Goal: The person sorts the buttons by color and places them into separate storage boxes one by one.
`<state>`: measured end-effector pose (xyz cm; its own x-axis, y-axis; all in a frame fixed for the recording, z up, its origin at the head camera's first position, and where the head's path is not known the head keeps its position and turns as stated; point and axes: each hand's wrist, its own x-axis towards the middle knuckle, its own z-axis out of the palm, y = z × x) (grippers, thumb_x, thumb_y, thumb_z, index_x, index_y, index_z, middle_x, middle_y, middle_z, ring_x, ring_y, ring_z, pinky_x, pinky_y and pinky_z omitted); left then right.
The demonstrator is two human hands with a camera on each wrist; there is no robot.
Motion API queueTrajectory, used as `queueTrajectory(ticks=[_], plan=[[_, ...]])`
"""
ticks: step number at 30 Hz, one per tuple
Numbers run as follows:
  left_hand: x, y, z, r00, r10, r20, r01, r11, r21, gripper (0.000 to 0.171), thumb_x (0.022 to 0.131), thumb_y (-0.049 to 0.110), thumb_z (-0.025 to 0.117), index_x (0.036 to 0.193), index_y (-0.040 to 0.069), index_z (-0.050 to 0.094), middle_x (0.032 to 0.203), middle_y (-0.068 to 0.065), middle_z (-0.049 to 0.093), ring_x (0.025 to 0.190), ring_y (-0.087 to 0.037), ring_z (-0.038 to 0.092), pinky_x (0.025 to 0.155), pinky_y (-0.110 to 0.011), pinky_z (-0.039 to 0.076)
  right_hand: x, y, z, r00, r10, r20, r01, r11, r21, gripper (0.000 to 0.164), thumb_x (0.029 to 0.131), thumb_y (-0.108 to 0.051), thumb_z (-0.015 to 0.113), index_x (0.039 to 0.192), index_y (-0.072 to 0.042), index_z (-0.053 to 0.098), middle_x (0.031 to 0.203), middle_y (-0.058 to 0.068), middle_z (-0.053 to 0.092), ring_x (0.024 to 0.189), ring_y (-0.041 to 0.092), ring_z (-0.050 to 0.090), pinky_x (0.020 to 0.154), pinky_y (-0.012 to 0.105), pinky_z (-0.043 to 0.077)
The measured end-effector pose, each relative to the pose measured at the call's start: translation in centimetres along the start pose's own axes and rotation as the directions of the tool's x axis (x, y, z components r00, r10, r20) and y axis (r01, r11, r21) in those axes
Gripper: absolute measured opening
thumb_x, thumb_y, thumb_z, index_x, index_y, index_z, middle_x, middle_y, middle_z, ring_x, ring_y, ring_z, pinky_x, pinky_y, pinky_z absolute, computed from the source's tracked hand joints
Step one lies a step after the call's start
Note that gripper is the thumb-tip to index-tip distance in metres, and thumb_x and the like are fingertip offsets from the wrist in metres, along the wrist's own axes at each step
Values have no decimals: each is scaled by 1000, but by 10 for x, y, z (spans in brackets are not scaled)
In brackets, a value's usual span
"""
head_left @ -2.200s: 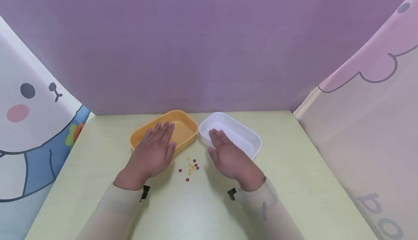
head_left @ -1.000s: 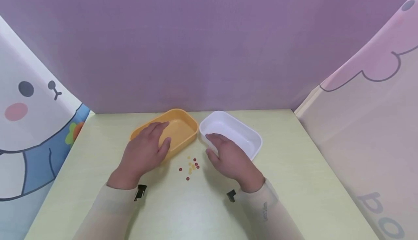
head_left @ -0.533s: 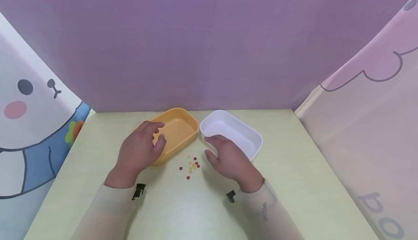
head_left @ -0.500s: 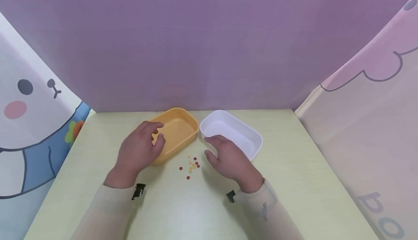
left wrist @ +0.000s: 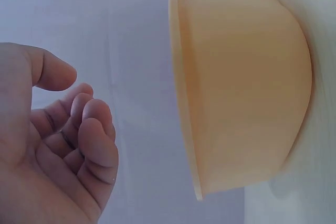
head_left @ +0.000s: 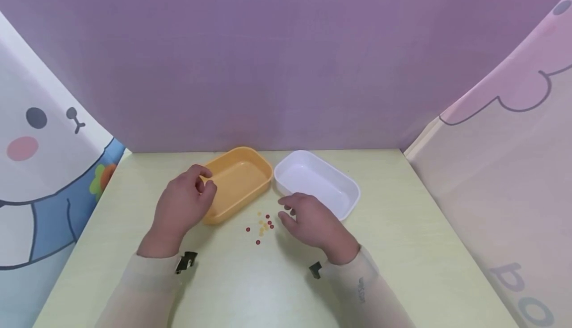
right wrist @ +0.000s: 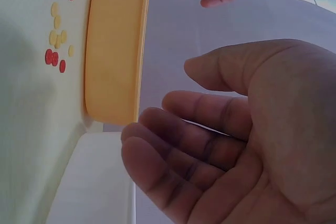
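Observation:
Several small red button-like discs [head_left: 257, 242] and yellow discs [right wrist: 53, 37] lie in a loose cluster on the table, between my hands. My left hand [head_left: 180, 204] hovers by the left end of an orange tray [head_left: 241, 176], its fingers loosely curled around nothing. In the left wrist view the tray's wall stands apart from the fingertips [left wrist: 100, 142]. My right hand [head_left: 315, 221] is held over the near edge of a white tray [head_left: 321, 179], just right of the discs. Its fingers bend loosely and its palm holds nothing.
Both trays stand side by side at the back of the pale table [head_left: 250, 288], their near corners almost meeting. A purple panel [head_left: 286, 70] rises behind them. Printed cloth panels [head_left: 40, 179] flank the table on both sides.
My left hand has drawn left and back from over the orange tray, and its straight fingers have curled. The right hand's fingers have bent and it has lowered slightly. Trays and discs stay put.

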<state>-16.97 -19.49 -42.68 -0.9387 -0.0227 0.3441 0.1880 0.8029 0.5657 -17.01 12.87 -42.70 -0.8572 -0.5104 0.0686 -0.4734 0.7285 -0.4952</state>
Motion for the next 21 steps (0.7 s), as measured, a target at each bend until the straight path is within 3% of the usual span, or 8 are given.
queueTrajectory(ticks=[9, 21], plan=[[1, -13, -5, 995, -95, 32, 96, 995, -32, 28, 109, 32, 55, 124, 12, 68, 81, -4, 63, 61, -20, 52, 54, -34, 42, -1, 2, 5, 1000, 9, 10, -9, 1000, -8, 33, 108, -24, 72, 134, -4, 77, 117, 6, 82, 104, 23, 77, 94, 43, 65], [4, -43, 0, 972, -233, 38, 235, 966, -106, 27, 109, 34, 56, 123, 14, 67, 89, -7, 64, 67, -22, 57, 56, -34, 45, 0, 5, 14, 1000, 0, 31, 1, 999, -38, 30, 107, -23, 72, 131, -5, 79, 113, 4, 82, 104, 20, 76, 94, 43, 65]])
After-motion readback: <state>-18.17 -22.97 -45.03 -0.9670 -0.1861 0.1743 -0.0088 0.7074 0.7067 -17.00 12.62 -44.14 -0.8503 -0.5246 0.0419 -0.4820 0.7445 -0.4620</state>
